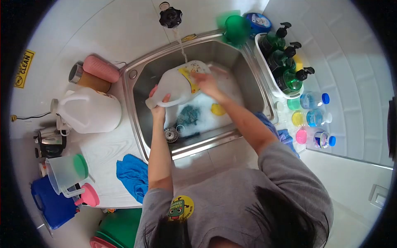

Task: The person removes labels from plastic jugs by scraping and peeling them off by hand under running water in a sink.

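Observation:
Over the steel sink (244, 138), a large white translucent jug (169, 84) lies tilted, its neck toward the lower left. My left hand (159, 101) holds it by the neck and handle, fingers wrapped round. My right hand (204, 84) rests on the yellow label (187, 78), slightly blurred, so its finger shape is unclear. Water runs from the tap (170, 17) onto or just behind the jug. In the suds below are a dark teal scrubber (189, 115), a yellow round piece (217, 109) and the drain strainer (170, 134).
Left of the sink stand another white jug (97, 110), a pink bottle (101, 69), a blue cloth (132, 175) and a clear pitcher (62, 171). To the right are a white basket (264, 70) of green pump bottles and several small bottles (314, 118). A green object (237, 31) sits behind.

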Action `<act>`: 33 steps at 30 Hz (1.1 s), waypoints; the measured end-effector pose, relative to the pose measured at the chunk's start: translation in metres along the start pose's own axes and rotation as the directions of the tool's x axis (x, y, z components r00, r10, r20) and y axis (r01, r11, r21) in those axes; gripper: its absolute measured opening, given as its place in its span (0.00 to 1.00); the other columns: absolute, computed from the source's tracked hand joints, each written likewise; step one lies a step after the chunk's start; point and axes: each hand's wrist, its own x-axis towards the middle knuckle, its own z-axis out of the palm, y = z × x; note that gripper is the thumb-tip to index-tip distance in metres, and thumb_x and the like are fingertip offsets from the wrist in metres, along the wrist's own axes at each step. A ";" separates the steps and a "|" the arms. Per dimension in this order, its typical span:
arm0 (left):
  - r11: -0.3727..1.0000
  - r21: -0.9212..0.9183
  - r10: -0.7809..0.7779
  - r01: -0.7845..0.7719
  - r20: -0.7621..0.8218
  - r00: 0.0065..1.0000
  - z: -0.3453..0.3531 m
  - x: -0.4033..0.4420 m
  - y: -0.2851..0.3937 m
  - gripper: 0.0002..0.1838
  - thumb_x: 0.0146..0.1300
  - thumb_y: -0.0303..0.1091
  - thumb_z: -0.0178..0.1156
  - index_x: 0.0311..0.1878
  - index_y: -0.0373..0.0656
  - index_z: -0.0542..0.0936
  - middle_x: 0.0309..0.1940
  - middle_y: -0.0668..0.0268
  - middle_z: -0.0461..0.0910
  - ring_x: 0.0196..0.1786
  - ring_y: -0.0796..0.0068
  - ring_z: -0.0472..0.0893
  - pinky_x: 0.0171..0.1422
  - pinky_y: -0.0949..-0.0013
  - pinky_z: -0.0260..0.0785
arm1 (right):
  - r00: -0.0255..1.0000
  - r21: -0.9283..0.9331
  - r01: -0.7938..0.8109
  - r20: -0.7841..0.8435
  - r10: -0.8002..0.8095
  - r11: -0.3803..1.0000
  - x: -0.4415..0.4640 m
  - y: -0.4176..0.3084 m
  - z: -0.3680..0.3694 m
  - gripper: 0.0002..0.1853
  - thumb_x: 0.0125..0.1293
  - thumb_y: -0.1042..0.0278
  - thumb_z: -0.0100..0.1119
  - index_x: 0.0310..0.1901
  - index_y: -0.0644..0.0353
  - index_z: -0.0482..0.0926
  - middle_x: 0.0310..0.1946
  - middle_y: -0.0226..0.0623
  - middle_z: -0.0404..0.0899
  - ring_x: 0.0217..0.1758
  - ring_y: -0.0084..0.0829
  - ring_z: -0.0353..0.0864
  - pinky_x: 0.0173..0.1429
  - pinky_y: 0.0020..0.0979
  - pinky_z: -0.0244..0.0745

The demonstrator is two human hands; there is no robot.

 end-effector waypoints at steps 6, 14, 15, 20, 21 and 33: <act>1.000 -0.008 0.025 -0.025 -0.010 1.000 0.015 0.008 0.014 0.30 0.46 0.25 0.66 0.55 0.44 0.67 0.53 0.61 0.69 0.56 0.66 0.68 0.62 0.66 0.59 | 0.972 0.042 -0.233 -0.013 0.234 0.971 0.021 0.014 -0.022 0.18 0.54 0.74 0.48 0.47 0.58 0.78 0.40 0.39 0.81 0.36 0.32 0.78 0.40 0.25 0.72; 0.997 -0.061 -0.036 0.036 -0.009 0.999 -0.002 0.000 0.011 0.30 0.46 0.24 0.66 0.54 0.43 0.67 0.53 0.62 0.70 0.55 0.67 0.69 0.62 0.66 0.58 | 0.990 -0.005 0.087 -0.112 -0.088 0.996 -0.013 -0.008 0.015 0.19 0.54 0.69 0.46 0.47 0.55 0.79 0.31 0.39 0.82 0.25 0.35 0.76 0.31 0.33 0.71; 0.999 -0.045 -0.029 0.028 -0.012 1.000 -0.002 -0.002 0.011 0.29 0.46 0.24 0.66 0.54 0.43 0.67 0.53 0.62 0.70 0.55 0.66 0.69 0.62 0.66 0.59 | 0.997 -0.005 0.002 -0.082 -0.002 1.000 -0.006 -0.006 0.011 0.19 0.54 0.69 0.45 0.47 0.55 0.79 0.31 0.39 0.82 0.25 0.35 0.76 0.31 0.33 0.71; 0.999 -0.036 0.026 -0.027 -0.017 1.000 0.018 0.007 0.019 0.29 0.46 0.26 0.66 0.54 0.41 0.68 0.54 0.61 0.69 0.55 0.66 0.69 0.61 0.66 0.60 | 0.980 -0.094 -0.197 0.016 0.200 0.976 0.036 -0.007 -0.023 0.19 0.55 0.70 0.45 0.47 0.56 0.79 0.31 0.38 0.82 0.26 0.35 0.77 0.30 0.32 0.71; 0.999 -0.034 0.027 -0.028 -0.015 1.000 0.020 0.007 0.020 0.29 0.46 0.26 0.66 0.54 0.41 0.68 0.55 0.61 0.69 0.55 0.66 0.70 0.60 0.66 0.61 | 0.982 -0.140 -0.178 0.040 0.185 0.974 0.039 -0.008 -0.025 0.18 0.55 0.70 0.45 0.47 0.57 0.79 0.31 0.38 0.82 0.26 0.35 0.78 0.30 0.32 0.71; 0.981 0.098 0.168 -0.166 -0.013 0.986 0.003 0.008 0.000 0.30 0.39 0.28 0.71 0.50 0.40 0.72 0.50 0.61 0.74 0.51 0.67 0.73 0.58 0.69 0.63 | 0.949 0.107 -0.305 0.113 0.293 0.946 0.035 0.004 -0.016 0.18 0.55 0.72 0.53 0.49 0.57 0.77 0.38 0.36 0.81 0.36 0.29 0.79 0.39 0.27 0.74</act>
